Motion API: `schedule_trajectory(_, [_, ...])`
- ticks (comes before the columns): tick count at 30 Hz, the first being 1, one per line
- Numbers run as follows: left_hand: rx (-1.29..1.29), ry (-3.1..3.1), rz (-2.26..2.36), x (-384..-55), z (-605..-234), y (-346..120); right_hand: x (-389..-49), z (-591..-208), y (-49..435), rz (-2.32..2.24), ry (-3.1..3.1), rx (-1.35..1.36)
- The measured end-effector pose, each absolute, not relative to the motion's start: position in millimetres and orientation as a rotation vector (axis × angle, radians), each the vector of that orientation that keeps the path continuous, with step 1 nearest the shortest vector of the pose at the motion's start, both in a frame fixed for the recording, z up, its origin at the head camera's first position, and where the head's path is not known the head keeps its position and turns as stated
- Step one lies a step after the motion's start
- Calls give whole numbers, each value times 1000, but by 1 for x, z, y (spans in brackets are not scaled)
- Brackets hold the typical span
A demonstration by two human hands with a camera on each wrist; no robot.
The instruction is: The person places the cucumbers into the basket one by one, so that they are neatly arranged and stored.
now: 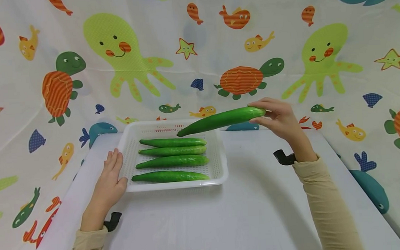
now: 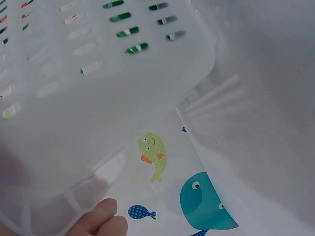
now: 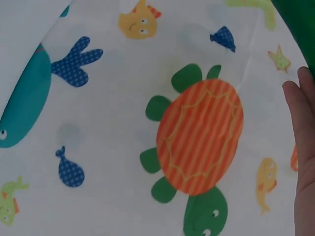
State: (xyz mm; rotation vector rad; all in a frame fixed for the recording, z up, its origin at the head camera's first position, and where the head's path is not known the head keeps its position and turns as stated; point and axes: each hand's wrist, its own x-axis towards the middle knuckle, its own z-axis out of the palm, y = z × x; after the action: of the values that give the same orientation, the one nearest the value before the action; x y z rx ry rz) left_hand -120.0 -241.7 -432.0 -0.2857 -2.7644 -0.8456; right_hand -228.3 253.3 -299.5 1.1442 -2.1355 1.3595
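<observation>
My right hand (image 1: 281, 119) pinches one end of a long green cucumber (image 1: 220, 120) between thumb and fingers. The cucumber is held in the air, its darker tip over the back right part of a white plastic basket (image 1: 176, 185). Inside the basket several more cucumbers (image 1: 173, 161) lie side by side, crosswise. Against the basket's left side rests my left hand (image 1: 108, 182), fingers straight. The left wrist view shows fingertips (image 2: 106, 221) by the basket's slotted wall (image 2: 123, 93). At the right wrist view's edge, fingers (image 3: 302, 108) and a strip of cucumber (image 3: 301, 29) appear.
The basket stands on a white-covered table (image 1: 191, 223), near its back edge. Behind and beside the table hangs a white curtain (image 1: 198, 23) printed with sea animals. A black strap piece (image 1: 284, 157) sits on the right wrist, another (image 1: 112, 221) on the left.
</observation>
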Motion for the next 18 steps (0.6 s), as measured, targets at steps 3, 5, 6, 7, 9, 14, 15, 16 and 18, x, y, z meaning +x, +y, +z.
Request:
schedule_trajectory(3, [-282, -2769, -846, -120, -431, -242, -232, -299, 234, 1321, -2165, 1186])
schedule_trajectory(5, [-280, -2774, -846, -120, -430, -241, -234, -301, 222, 1314, -2187, 1205])
schedule_trajectory(6, [-278, -2775, -847, -120, -430, -241, -234, -301, 216, 1311, -2200, 1210])
schedule_trajectory(7, [-277, -2777, -845, -120, -429, -241, -235, -302, 210, 1313, -2210, 1217])
schedule_trajectory(9, [-276, -2777, -844, -120, -429, -241, -235, -302, 198, 1303, -2230, 1225])
schedule_trajectory(14, [-273, -2779, -846, -120, -428, -241, -237, -301, 170, 1221, -2268, 1268])
schedule_trajectory(15, [-273, -2780, -851, -120, -428, -241, -238, -301, 164, 1204, -2273, 1287])
schedule_trajectory(16, [-272, -2780, -851, -120, -428, -241, -239, -301, 159, 1200, -2278, 1307])
schedule_trajectory(18, [-274, -2778, -849, -120, -429, -241, -241, -302, 148, 1179, -2297, 1339])
